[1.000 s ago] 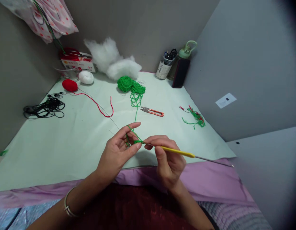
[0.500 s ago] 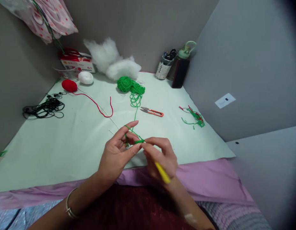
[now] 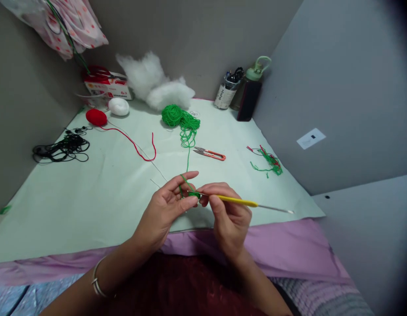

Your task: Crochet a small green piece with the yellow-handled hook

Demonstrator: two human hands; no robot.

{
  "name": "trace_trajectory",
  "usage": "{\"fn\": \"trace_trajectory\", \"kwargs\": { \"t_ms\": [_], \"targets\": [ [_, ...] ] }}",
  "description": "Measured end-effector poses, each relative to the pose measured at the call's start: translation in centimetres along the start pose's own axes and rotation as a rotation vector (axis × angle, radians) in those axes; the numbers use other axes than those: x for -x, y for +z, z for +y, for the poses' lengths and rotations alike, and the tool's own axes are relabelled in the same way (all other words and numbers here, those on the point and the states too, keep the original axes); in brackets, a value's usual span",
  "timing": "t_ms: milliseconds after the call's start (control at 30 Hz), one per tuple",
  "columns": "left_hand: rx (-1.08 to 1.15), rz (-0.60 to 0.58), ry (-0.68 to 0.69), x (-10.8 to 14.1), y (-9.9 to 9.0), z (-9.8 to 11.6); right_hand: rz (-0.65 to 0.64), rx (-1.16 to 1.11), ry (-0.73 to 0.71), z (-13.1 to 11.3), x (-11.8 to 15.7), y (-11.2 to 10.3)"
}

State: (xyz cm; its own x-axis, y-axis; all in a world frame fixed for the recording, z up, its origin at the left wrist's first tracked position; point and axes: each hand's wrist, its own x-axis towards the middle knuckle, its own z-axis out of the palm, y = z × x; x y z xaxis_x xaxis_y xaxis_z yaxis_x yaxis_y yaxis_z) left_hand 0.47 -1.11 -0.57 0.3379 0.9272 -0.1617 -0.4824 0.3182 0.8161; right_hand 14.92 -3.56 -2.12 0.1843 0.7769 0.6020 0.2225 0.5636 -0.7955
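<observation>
My left hand pinches a small green crochet piece between thumb and fingers, with green yarn looped over the raised index finger. My right hand grips a crochet hook by its yellow handle; the hook lies nearly level, its left metal tip at the green piece and its other metal end pointing right. From the left hand a strand runs up to the green yarn ball and its loose coils. Orange-handled thread snips lie beyond the hands.
Red yarn and white yarn sit at the back left, near black tangled cord and white stuffing. Green and red yarn scraps lie right. A pen cup, bottle and phone stand at the back.
The crochet hook has swung from pointing down toward me to nearly level, its far end now out to the right. My right hand has turned with it; the left index finger has shifted slightly right.
</observation>
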Motion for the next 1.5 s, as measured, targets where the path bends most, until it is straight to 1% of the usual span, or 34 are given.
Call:
{"fn": "trace_trajectory", "kwargs": {
  "t_ms": [67,133,167,200,267,333,400,467,533,667,733,800,900,967,1033,1100,1133,1167,1200,1233,1267,1300,1333,1367,1433,1500],
  "targets": [
    [0.030,0.017,0.000,0.0,0.0,-0.1,-0.034,0.217,-0.150,0.2,0.6,-0.1],
    [0.124,-0.003,-0.088,-0.2,-0.1,-0.1,-0.051,0.388,-0.299,0.3,0.9,-0.4],
    [0.172,-0.023,-0.149,-0.3,-0.2,0.0,-0.064,0.389,-0.329,0.3,0.8,-0.5],
    [0.214,-0.043,-0.203,-0.5,-0.3,0.1,-0.066,0.340,-0.297,0.3,0.7,-0.7],
    [0.261,-0.065,-0.244,-0.7,-0.6,0.4,0.021,0.148,-0.111,0.1,0.2,-0.8],
    [0.245,-0.057,-0.201,-0.7,-0.6,0.5,0.081,-0.089,0.071,-0.1,-0.3,-0.8],
    [0.175,-0.048,-0.128,-0.6,-0.5,0.4,0.061,-0.239,0.164,-0.2,-0.6,-0.6],
    [0.085,-0.047,-0.069,-0.5,-0.2,0.2,0.019,-0.261,0.193,-0.2,-0.6,-0.3],
    [0.018,-0.047,-0.041,-0.3,-0.1,0.1,0.026,-0.252,0.220,0.0,-0.5,-0.1],
    [-0.024,-0.023,-0.050,-0.1,-0.1,0.2,0.048,-0.389,0.340,0.4,-0.6,-0.2],
    [-0.038,-0.005,-0.047,0.0,-0.2,0.4,0.046,-0.447,0.367,0.5,-0.8,-0.3],
    [-0.059,0.007,-0.033,0.0,-0.3,0.5,0.045,-0.446,0.361,0.3,-0.9,-0.3],
    [-0.117,0.009,0.008,0.0,-0.6,0.4,0.027,-0.358,0.307,-0.1,-0.8,-0.6],
    [-0.194,0.012,0.054,-0.1,-0.8,0.3,-0.005,-0.248,0.230,-0.2,-0.6,-0.8],
    [-0.289,0.042,0.118,0.0,-0.8,0.2,-0.056,-0.080,0.088,-0.2,-0.2,-0.9],
    [-0.330,0.088,0.167,0.0,-0.6,0.0,-0.110,0.145,-0.125,0.1,0.2,-1.0],
    [-0.300,0.098,0.169,0.1,-0.5,0.0,-0.126,0.264,-0.240,0.3,0.5,-1.0],
    [-0.234,0.094,0.142,0.1,-0.3,0.0,-0.137,0.371,-0.340,0.5,0.7,-1.0],
    [-0.142,0.071,0.082,0.0,-0.3,0.0,-0.137,0.448,-0.410,0.7,0.8,-0.9],
    [-0.038,0.039,0.001,0.0,-0.2,0.1,-0.128,0.483,-0.437,0.8,0.9,-0.9],
    [0.058,0.009,-0.086,-0.1,-0.2,0.2,-0.111,0.466,-0.416,0.8,0.9,-0.9],
    [0.134,-0.012,-0.159,-0.2,-0.3,0.4,-0.082,0.402,-0.352,0.8,0.9,-0.9],
    [0.183,-0.021,-0.206,-0.3,-0.4,0.5,-0.046,0.303,-0.256,0.7,0.7,-0.9],
    [0.206,-0.021,-0.222,-0.3,-0.4,0.7,-0.005,0.183,-0.149,0.5,0.5,-0.8],
    [0.197,-0.012,-0.188,-0.4,-0.5,0.8,0.041,-0.055,0.038,0.2,-0.1,-0.7],
    [0.147,-0.020,-0.139,-0.3,-0.3,0.8,0.033,-0.186,0.117,0.1,-0.6,-0.5]
  ]
}}
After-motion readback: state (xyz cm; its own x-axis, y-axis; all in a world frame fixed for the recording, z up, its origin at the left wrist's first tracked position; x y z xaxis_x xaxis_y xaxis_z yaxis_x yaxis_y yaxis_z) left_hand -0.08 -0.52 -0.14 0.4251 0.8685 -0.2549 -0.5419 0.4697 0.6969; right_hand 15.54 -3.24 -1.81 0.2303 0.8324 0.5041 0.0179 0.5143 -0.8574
